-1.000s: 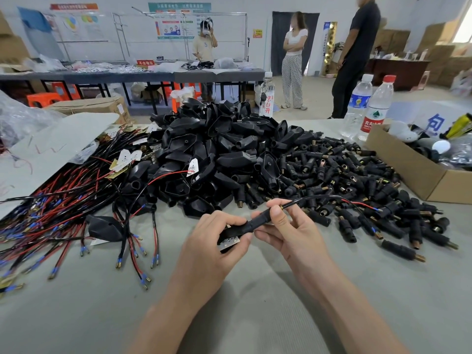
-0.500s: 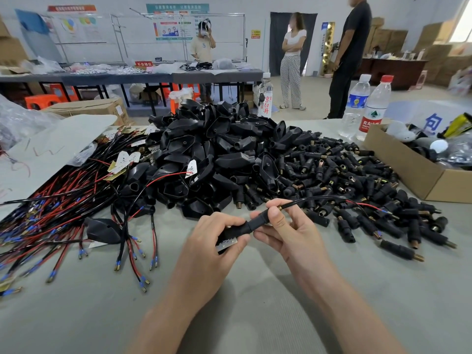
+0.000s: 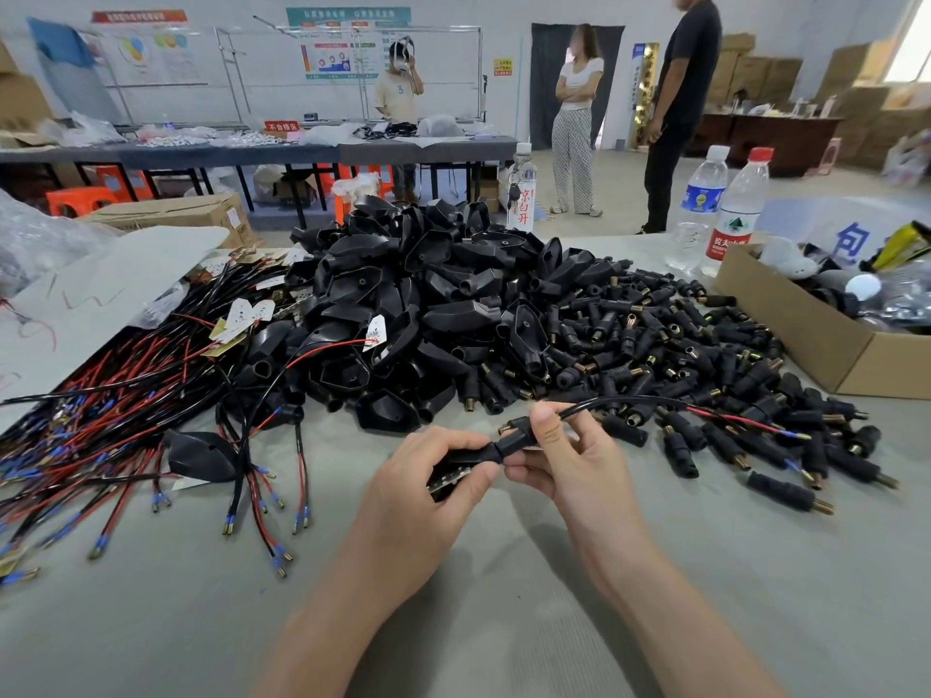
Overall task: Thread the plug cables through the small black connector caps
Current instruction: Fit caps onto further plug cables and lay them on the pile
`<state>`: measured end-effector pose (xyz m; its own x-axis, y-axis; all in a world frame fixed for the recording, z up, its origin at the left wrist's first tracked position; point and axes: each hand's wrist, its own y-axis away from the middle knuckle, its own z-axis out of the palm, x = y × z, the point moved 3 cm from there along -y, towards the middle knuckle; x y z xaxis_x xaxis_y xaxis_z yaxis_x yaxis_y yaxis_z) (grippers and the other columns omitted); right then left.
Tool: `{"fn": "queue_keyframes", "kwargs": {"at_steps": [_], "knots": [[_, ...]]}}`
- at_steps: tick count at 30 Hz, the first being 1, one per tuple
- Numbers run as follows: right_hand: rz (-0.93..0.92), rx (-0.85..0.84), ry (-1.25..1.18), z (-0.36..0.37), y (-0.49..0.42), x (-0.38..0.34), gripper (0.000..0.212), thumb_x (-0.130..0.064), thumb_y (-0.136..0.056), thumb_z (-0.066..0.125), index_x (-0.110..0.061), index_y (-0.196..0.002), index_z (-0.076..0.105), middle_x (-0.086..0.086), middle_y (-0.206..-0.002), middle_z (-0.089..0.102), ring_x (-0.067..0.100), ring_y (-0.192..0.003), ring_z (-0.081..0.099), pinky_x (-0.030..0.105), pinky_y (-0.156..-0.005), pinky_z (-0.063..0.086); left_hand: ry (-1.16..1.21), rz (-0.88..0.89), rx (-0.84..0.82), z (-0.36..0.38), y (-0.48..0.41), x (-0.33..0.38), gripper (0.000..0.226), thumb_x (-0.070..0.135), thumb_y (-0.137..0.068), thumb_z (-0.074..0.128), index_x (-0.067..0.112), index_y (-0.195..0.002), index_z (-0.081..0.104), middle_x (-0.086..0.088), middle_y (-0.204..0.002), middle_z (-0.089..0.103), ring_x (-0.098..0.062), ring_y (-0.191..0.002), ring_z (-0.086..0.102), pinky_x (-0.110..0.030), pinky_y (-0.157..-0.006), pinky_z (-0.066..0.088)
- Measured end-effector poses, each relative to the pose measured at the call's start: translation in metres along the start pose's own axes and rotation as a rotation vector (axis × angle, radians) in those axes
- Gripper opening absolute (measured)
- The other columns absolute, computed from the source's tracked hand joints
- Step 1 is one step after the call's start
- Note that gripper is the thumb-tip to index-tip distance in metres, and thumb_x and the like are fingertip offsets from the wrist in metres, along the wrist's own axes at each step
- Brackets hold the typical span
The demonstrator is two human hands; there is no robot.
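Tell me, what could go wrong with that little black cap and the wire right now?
The cap is only pinched by the right hand; if it slips, it could get lost among the pile of caps that look alike. The cable, held at its plug by the left hand, trails over that pile, so a tug might snag its red wire ends or scatter caps.
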<state>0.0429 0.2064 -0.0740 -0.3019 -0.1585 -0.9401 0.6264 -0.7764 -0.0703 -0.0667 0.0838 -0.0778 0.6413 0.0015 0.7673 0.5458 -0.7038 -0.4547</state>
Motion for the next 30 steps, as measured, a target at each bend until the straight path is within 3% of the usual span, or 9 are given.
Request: {"fn": "queue_keyframes", "kwargs": {"at_steps": [4,9,13,18,22,30], "knots": [[0.019,-0.057,-0.066,0.002,-0.002,0.002,0.045,-0.037,-0.073,0.076,-0.009,-0.104,0.063,0.004,-0.078,0.072,0.018,-0.078,0.070,0.027,-0.074,0.059,0.169,-0.127,-0.012,0.000,-0.001,0.000,0.013,0.031,-0.091,0.072,0.039,-0.101,0.068,0.011,-0.085,0.072,-0.007,-0.080,0.070,-0.017,-0.073,0.052],[0.116,-0.134,-0.273,0.001,-0.003,0.000,0.043,-0.015,-0.074,0.075,-0.008,-0.113,0.058,0.018,-0.105,0.074,0.022,-0.094,0.073,0.025,-0.079,0.057,0.234,-0.175,-0.005,-0.003,-0.001,0.003,0.015,0.028,-0.091,0.073,0.040,-0.099,0.069,0.009,-0.080,0.073,-0.007,-0.076,0.070,-0.019,-0.072,0.056],[0.130,-0.162,-0.342,-0.001,-0.004,-0.001,0.043,-0.004,-0.076,0.069,-0.009,-0.117,0.059,0.015,-0.104,0.075,0.021,-0.096,0.073,0.024,-0.080,0.057,0.274,-0.192,-0.010,-0.004,-0.001,0.004,0.011,0.033,-0.088,0.073,0.036,-0.098,0.070,0.009,-0.075,0.071,-0.006,-0.070,0.066,-0.016,-0.067,0.052],[0.111,-0.212,-0.321,-0.001,-0.002,-0.002,0.043,0.000,-0.079,0.065,-0.011,-0.121,0.060,0.011,-0.105,0.075,0.020,-0.103,0.072,0.025,-0.083,0.057,0.336,-0.228,-0.039,-0.004,-0.002,0.005,0.015,0.039,-0.082,0.069,0.034,-0.097,0.071,0.009,-0.069,0.067,-0.005,-0.066,0.061,-0.013,-0.064,0.047],[0.085,-0.236,-0.289,-0.001,-0.002,-0.004,0.044,-0.001,-0.079,0.064,-0.011,-0.121,0.059,0.010,-0.106,0.075,0.020,-0.105,0.071,0.025,-0.085,0.056,0.401,-0.270,-0.082,-0.005,-0.004,0.004,0.018,0.040,-0.082,0.068,0.030,-0.095,0.073,0.006,-0.069,0.065,-0.009,-0.066,0.058,-0.021,-0.066,0.049],[0.012,-0.283,-0.145,-0.005,-0.002,-0.008,0.040,-0.004,-0.080,0.065,-0.010,-0.119,0.062,0.009,-0.106,0.073,0.019,-0.106,0.069,0.026,-0.089,0.055,0.480,-0.351,-0.197,-0.006,-0.005,0.004,0.034,0.051,-0.083,0.062,0.024,-0.098,0.075,-0.015,-0.086,0.069,-0.019,-0.067,0.057,-0.032,-0.063,0.045]]}}
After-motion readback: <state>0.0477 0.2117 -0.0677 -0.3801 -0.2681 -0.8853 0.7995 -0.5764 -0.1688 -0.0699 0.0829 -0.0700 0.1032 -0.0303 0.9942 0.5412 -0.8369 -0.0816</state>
